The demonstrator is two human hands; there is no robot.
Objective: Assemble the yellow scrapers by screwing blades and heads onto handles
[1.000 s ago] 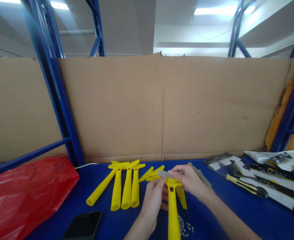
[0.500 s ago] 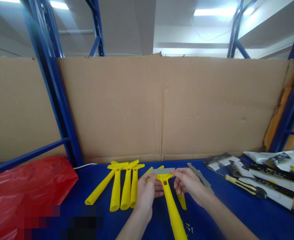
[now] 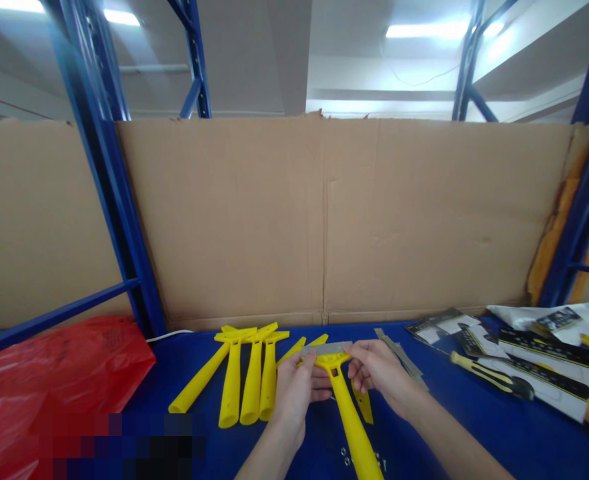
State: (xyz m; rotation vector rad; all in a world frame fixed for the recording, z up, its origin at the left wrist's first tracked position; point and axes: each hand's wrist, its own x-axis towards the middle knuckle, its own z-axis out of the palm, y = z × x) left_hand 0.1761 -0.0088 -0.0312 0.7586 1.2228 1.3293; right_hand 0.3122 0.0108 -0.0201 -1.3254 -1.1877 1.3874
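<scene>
Between my hands is a yellow scraper handle (image 3: pixel 351 417), its T-shaped head pointing away from me and its hollow-looking grip slanting toward the lower edge. A flat grey blade (image 3: pixel 330 348) lies along the head. My left hand (image 3: pixel 293 387) holds the left end of the head and blade, thumb on top and fingers underneath. At the right end, my right hand (image 3: pixel 377 368) pinches the blade's corner between thumb and fingers. Just beneath the right hand lies a flat yellow piece (image 3: pixel 364 405) with a hole. Small screws and nuts (image 3: pixel 345 457) lie beside the grip.
Several yellow scraper handles (image 3: pixel 233 387) lie to the left. Loose grey blades (image 3: pixel 401 357) sit behind my right hand. A screwdriver (image 3: pixel 491 375) and packaged scrapers (image 3: pixel 549 383) are at right, a red plastic bag (image 3: pixel 74 367) at left. Cardboard (image 3: pixel 324 220) walls off the back.
The scraper handle has shifted slightly to the right and down with both hands still on it. More small nuts show to the left of the grip. The camera view has tilted up slightly.
</scene>
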